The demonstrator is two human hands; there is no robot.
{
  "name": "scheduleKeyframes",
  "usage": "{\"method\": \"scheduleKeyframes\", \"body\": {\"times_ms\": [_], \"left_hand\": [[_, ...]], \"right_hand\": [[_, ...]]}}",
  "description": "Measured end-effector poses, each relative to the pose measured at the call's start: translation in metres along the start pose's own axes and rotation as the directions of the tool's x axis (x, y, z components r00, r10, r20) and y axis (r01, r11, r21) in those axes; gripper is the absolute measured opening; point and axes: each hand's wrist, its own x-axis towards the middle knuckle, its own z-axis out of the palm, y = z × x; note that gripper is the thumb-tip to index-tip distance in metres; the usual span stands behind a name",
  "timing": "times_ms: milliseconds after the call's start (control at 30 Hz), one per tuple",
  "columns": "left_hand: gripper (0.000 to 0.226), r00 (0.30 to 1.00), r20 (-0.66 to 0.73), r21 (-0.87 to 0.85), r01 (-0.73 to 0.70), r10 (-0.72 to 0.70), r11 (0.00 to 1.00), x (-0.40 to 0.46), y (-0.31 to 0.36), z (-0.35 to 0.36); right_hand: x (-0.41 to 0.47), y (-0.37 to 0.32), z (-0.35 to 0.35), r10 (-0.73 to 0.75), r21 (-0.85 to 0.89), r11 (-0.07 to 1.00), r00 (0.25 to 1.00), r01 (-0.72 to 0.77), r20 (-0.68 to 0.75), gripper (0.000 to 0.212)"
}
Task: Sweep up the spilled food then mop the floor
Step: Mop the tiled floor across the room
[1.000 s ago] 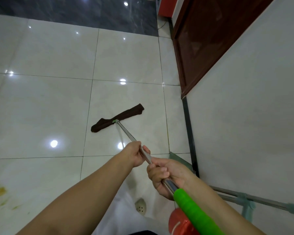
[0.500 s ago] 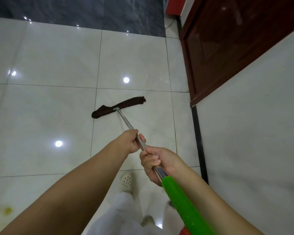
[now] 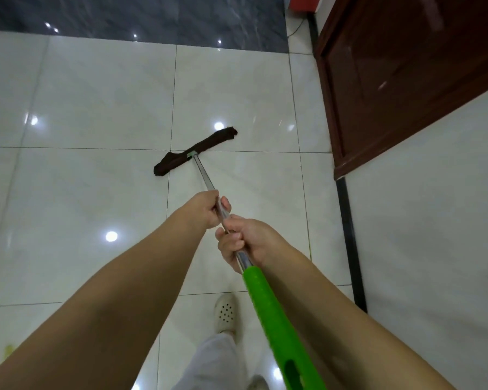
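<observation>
1. The mop head (image 3: 195,154), beyond the fingers of both hands, is dark brown, with a pale green joint at its middle.
2. The mop pole (image 3: 204,174) is shiny silver where it passes through the fingers; behind them its grip (image 3: 273,319) is bright green.
3. The floor tiles (image 3: 96,102) are glossy off-white with thin dark joints; a strip (image 3: 138,15) far past the fingers is dark grey, marbled.
4. The door (image 3: 400,71), right of the fingers, is reddish-brown.
5. The wall (image 3: 434,220) is white with a black skirting (image 3: 350,240).
6. The shoe (image 3: 225,312) is cream with small dark holes.
</observation>
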Motion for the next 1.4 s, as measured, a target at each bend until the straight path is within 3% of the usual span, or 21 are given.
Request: {"method": "scheduleKeyframes", "body": {"times_ms": [233, 667, 967, 1400], "left_hand": [[0.021, 1.000, -0.009, 0.039, -0.009, 0.009, 0.999, 0.009, 0.013, -0.018], [0.019, 0.999, 0.035, 0.030, 0.024, -0.025, 0.999, -0.038, -0.059, -0.078], [0.018, 0.998, 0.040, 0.073, 0.043, -0.046, 0.996, -0.110, -0.178, -0.133], [0.018, 0.985, 0.130, 0.224, 0.079, -0.110, 0.971, -0.188, -0.375, -0.222]], "right_hand": [[0.021, 0.010, 0.008, -0.011, -0.071, 0.997, 1.000, 0.010, -0.014, 0.036], [-0.029, 0.089, -0.020, 0.093, 0.128, 0.987, 0.995, -0.097, 0.036, 0.035], [-0.087, 0.209, -0.083, 0.069, 0.243, 0.967, 0.995, -0.083, 0.065, 0.031], [-0.185, 0.399, -0.181, -0.018, 0.405, 0.914, 0.998, 0.038, -0.052, 0.025]]}}
